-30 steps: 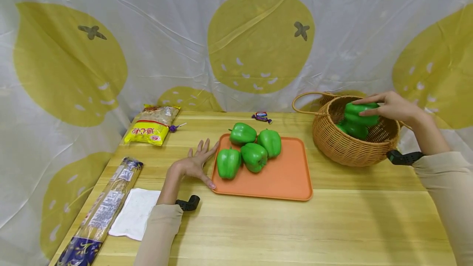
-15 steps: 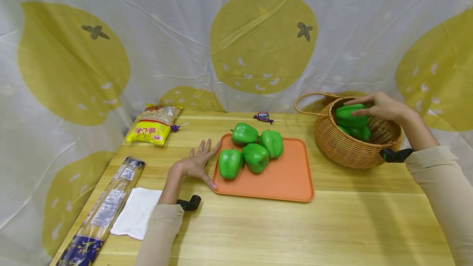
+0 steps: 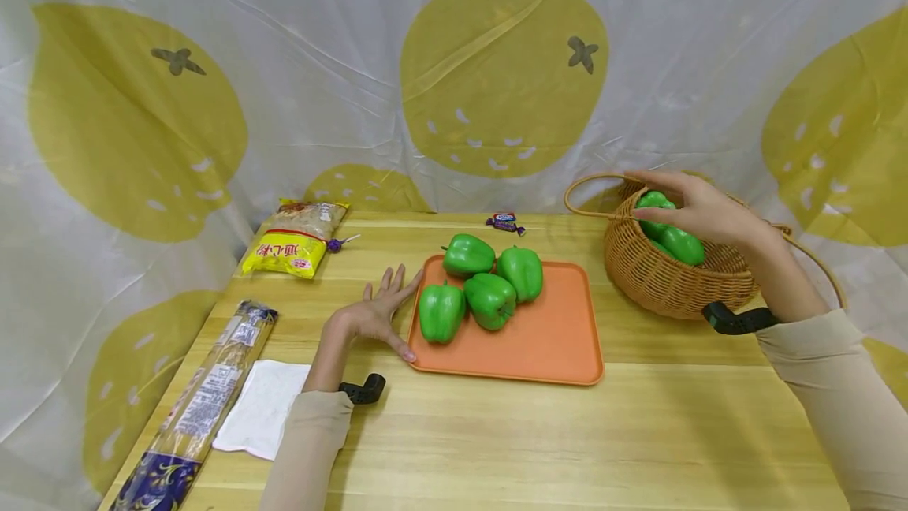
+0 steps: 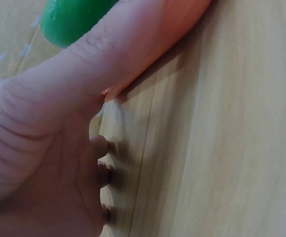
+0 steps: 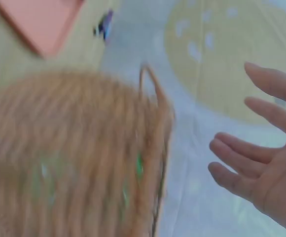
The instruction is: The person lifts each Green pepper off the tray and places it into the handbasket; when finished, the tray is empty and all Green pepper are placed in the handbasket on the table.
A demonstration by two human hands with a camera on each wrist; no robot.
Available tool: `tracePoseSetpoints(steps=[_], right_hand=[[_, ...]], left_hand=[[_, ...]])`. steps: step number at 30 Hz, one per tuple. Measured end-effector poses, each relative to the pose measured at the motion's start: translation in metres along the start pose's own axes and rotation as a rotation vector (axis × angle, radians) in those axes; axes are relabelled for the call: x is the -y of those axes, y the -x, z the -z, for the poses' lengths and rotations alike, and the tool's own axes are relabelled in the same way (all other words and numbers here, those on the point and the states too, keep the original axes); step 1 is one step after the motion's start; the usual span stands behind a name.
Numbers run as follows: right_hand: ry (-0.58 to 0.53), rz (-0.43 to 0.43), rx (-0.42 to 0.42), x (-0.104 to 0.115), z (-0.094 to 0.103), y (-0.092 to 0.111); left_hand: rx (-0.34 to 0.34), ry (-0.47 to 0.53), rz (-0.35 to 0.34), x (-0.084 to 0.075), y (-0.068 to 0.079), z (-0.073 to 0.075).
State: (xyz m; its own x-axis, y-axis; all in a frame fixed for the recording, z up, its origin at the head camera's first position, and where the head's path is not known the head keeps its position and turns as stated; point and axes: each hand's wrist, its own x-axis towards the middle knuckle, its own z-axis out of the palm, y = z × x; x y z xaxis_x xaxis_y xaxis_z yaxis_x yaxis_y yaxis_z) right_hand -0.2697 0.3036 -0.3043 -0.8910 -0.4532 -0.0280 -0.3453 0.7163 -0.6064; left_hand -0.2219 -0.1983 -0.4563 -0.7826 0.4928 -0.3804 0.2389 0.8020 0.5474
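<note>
Right hand [image 3: 698, 207] over basket [image 3: 667, 286], fingers spread loose above pepper [image 3: 682, 244], holding nothing. Pepper light, glossy, slippery; grasp round its body. Left hand [image 3: 376, 314] flat against tray [image 3: 560, 345].

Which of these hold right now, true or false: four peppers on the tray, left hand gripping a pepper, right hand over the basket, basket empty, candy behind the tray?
1. Four green peppers sit on the orange tray. True.
2. The left hand grips a pepper. False: it lies flat on the table, touching the tray's left edge.
3. The right hand is over the wicker basket. True.
4. The basket is empty. False: green peppers in the basket show.
5. A wrapped candy lies behind the tray. True.
</note>
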Motion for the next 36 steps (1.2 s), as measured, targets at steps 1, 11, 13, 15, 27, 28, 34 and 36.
tracePoseSetpoints(steps=[1, 11, 13, 15, 27, 28, 34, 36], right_hand=[[-0.007, 0.022, -0.004, 0.005, -0.007, -0.001], [-0.131, 0.114, -0.015, 0.033, -0.088, -0.017], [-0.159, 0.104, -0.006, 0.034, -0.105, -0.020], [-0.186, 0.110, 0.003, 0.034, -0.120, -0.024], [-0.289, 0.130, 0.055, 0.028, -0.176, -0.043], [-0.289, 0.126, 0.054, 0.028, -0.178, -0.044], [-0.290, 0.084, 0.037, 0.028, -0.187, -0.050], [-0.290, 0.080, 0.017, 0.028, -0.189, -0.052]], left_hand=[[0.000, 0.002, -0.001, 0.000, 0.000, 0.000], [-0.001, 0.017, 0.003, 0.002, 0.000, -0.002], [-0.002, 0.017, 0.004, 0.002, 0.000, -0.002], [-0.003, 0.015, 0.005, 0.002, 0.000, -0.002], [-0.008, 0.013, -0.001, 0.002, 0.001, -0.002], [-0.008, 0.013, -0.004, 0.002, 0.000, -0.002], [-0.011, 0.013, -0.010, 0.002, 0.000, -0.001], [-0.010, 0.015, -0.010, 0.000, 0.000, -0.001]])
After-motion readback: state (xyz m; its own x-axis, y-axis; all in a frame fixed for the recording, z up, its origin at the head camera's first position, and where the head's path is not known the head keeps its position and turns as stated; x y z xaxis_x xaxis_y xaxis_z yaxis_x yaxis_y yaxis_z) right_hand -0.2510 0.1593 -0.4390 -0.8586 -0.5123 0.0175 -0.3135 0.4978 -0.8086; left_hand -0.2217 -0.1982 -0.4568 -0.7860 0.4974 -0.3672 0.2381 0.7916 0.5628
